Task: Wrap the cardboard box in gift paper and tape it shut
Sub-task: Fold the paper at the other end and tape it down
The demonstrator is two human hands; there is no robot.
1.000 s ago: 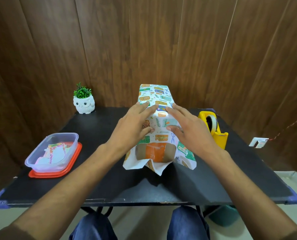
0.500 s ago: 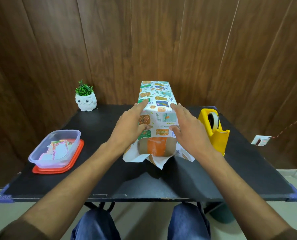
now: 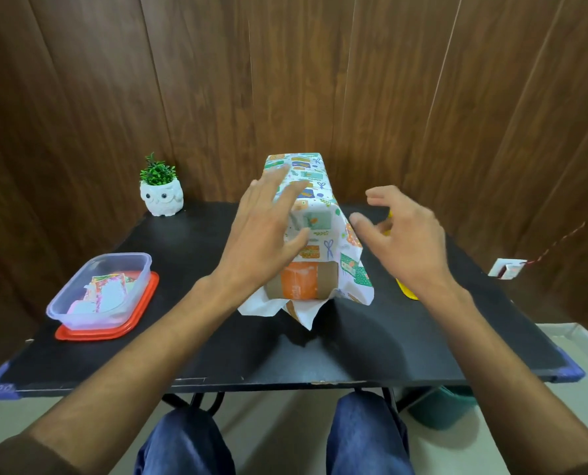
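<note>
A cardboard box (image 3: pixel 301 284) lies lengthwise on the black table (image 3: pixel 405 330), its near end bare with an orange label. Patterned gift paper (image 3: pixel 314 200) covers its top and sides, and loose white flaps hang at the near end. My left hand (image 3: pixel 263 240) is over the left side of the wrapped box with fingers spread; contact with the paper is unclear. My right hand (image 3: pixel 403 240) hovers to the right of the box, fingers loosely curled, holding nothing. The yellow tape dispenser (image 3: pixel 407 291) is mostly hidden behind my right hand.
A clear plastic container (image 3: pixel 100 291) with paper scraps sits on a red lid at the left. A white owl pot with a green plant (image 3: pixel 160 197) stands at the back left. Wood panelling runs behind the table. A green bin (image 3: pixel 439 411) is under the right side.
Both hands have lifted off the top of the wrapped box. The right hand has moved out to the right, in front of the tape dispenser. The left hand has moved up along the box.
</note>
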